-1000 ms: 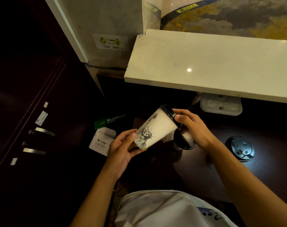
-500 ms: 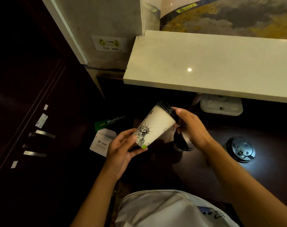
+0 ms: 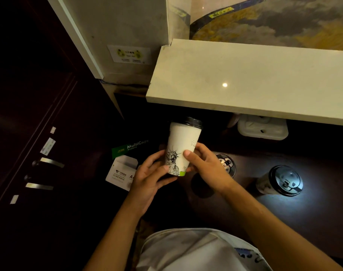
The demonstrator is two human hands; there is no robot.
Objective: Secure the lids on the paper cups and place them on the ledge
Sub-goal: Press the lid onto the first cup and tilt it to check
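Both hands, left hand [image 3: 149,179] and right hand [image 3: 204,167], wrap the tapered paper cup [image 3: 181,148], black lid [image 3: 190,121] on, half-hiding another cup [image 3: 226,165] behind.

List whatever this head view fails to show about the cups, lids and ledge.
- White paper cup with the statue drawing, head view: its base is covered by the left hand and right hand; contents hidden by its black plastic lid.
- Second lidded cup: mostly behind the right hand.
- Third lidded cup: lid print too small to read.
- Pale stone ledge: right end cut by the frame edge.
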